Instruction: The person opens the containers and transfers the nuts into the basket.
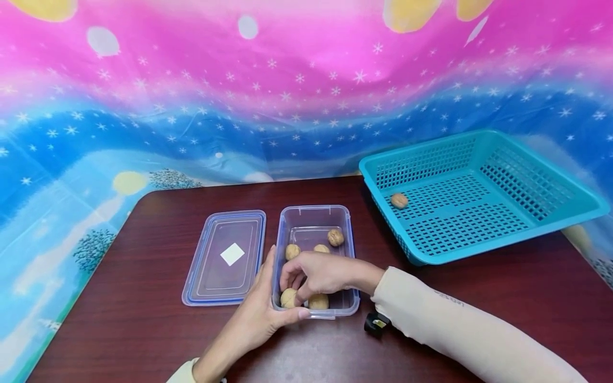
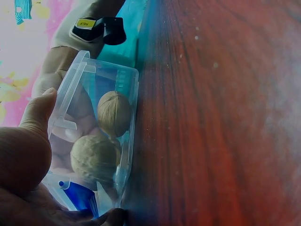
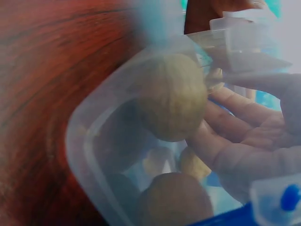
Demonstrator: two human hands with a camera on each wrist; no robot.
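Observation:
A clear plastic food container (image 1: pixel 313 215) stands on the table with several walnuts inside. My left hand (image 1: pixel 261 311) holds its near left corner, thumb at the front rim and fingers along the left side. Reaching into the container, my right hand (image 1: pixel 321 274) has its thumb and curled fingers about a walnut (image 1: pixel 289 298) in the near left corner. A second walnut (image 1: pixel 318 301) lies right beside that one, under the hand. Farther back are a walnut (image 1: pixel 335 237) at the right and another (image 1: pixel 293 251) by the left wall. The right fingertips are partly hidden.
The container's blue-edged lid (image 1: pixel 220 282), with a white square on it, lies flat to the left. A turquoise plastic basket (image 1: pixel 483 213) stands at the right with one walnut (image 1: pixel 399 200) in it. Behind the table hangs a patterned cloth (image 1: pixel 297 106).

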